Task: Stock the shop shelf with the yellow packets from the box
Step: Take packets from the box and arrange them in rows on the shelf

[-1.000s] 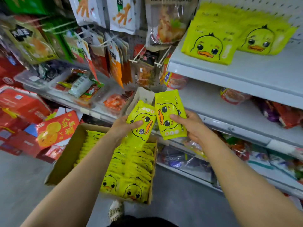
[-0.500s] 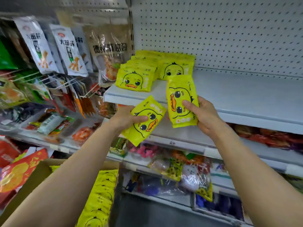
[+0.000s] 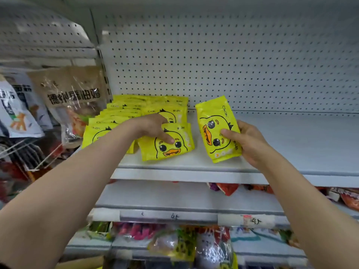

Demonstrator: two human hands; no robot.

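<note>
One yellow packet [image 3: 167, 143] is laid flat on the shelf [image 3: 194, 172], duck face up, at the front of the right-hand row. It is pressed down by the left hand [image 3: 153, 127], thumb on its upper face; the other fingers are hidden, so whether it is pinched cannot be told. A second packet [image 3: 217, 129] is held turned on end in the right hand [image 3: 246, 140], thumb across the front and fingers behind, just above the shelf, beside the first and apart from it. Two overlapping rows [image 3: 124, 117] of like packets are seen behind, against the pegboard [image 3: 233, 61]. Hanging bags [image 3: 75, 98] are noted left; mixed snack packs on lower shelves [image 3: 174, 210].
</note>
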